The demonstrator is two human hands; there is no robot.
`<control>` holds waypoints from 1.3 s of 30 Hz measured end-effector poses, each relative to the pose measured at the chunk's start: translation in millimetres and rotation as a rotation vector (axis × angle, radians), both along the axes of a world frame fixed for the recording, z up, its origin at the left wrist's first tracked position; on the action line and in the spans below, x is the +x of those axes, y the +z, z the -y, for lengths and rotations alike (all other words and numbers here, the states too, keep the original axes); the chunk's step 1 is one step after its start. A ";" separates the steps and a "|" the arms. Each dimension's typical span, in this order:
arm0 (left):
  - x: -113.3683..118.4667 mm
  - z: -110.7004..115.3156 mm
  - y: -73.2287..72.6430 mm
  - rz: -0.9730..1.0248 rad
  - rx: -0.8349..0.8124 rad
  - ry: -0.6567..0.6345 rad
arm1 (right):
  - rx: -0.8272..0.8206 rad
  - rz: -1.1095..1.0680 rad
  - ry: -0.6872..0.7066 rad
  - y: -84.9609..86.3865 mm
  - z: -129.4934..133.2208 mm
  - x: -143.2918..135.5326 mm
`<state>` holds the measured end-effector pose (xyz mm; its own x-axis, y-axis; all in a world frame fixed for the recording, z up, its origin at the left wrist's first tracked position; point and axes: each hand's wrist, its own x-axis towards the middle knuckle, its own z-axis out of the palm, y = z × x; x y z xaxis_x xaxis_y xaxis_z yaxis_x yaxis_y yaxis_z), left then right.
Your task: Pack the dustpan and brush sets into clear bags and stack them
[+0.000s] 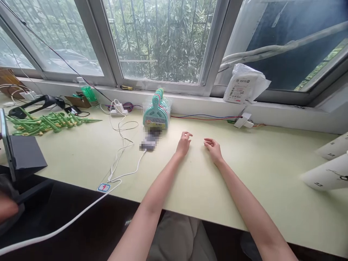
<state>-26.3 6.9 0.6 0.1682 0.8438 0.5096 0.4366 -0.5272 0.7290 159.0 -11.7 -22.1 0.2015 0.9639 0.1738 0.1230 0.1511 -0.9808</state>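
Observation:
My left hand (pixel 184 143) is over the pale green table (pixel 195 188), its fingers bent and apart with nothing between them. Just to its right, my right hand (pixel 213 149) has curled fingers with a gap to the thumb, and holds nothing. The hands do not touch each other. Left of my left hand lies a blurred phone-like object (pixel 150 140) with a white cable (pixel 138 169). Behind it stands a bagged stack of turquoise dustpan-shaped items (pixel 156 113).
Green pointed pieces (pixel 51 122) are piled at the far left, near a dark tablet stand (pixel 27 154). White cylinders (pixel 327 172) lie at the right edge. A white package (pixel 241 87) rests on the sill. A person's arm (pixel 7 207) shows at the left edge.

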 end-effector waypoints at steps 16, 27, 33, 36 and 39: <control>-1.6 14.2 -4.9 -0.272 -0.023 -0.035 | -0.033 0.087 -0.003 12.6 22.0 8.4; -3.8 15.8 10.3 -0.341 0.111 0.153 | -0.038 0.167 0.011 13.8 24.3 9.4; -97.7 -38.6 63.5 0.075 0.116 0.557 | -0.064 0.161 0.020 15.9 24.6 7.3; -168.7 -73.3 78.2 0.102 0.007 0.809 | -0.070 0.168 0.026 16.8 24.3 6.6; -227.8 -97.0 78.1 -0.041 -0.134 0.830 | -0.080 0.166 0.028 18.2 24.2 5.4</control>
<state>-254.2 103.9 78.7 -0.5176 0.7545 0.4035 0.6720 0.0666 0.7376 164.4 -35.9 -3.9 0.1489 0.9809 0.1247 0.2812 0.0789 -0.9564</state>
